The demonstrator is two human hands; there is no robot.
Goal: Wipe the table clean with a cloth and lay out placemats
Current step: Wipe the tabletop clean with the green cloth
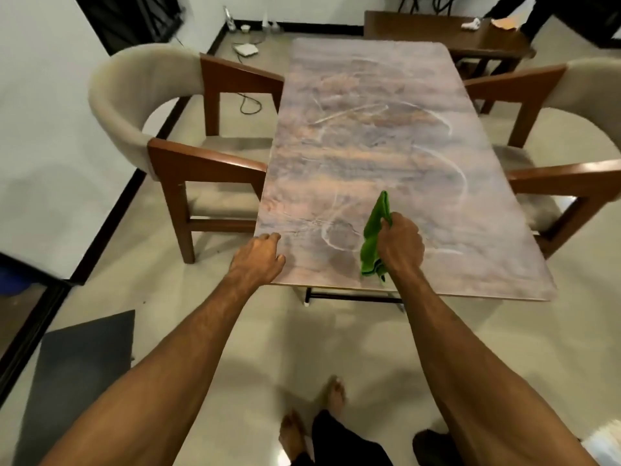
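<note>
Nearest me I count two bare feet on the glossy pale floor, and one dark rectangular mat lying flat to my left. My two forearms reach forward. My left hand rests palm down on the near left corner of the table, fingers loosely spread and holding nothing. My right hand is fisted tight around the one green cloth, a soft bunched rag that hangs over the near edge of the tabletop. The single rectangular top has rounded corners and a mottled pink-brown stone look, crossed by pale curved smears. Two chairs flank it, a left chair and a right chair, each with a curved beige padded back and angular brown wooden arms. Farthest off stands one dark wooden side table.
</note>
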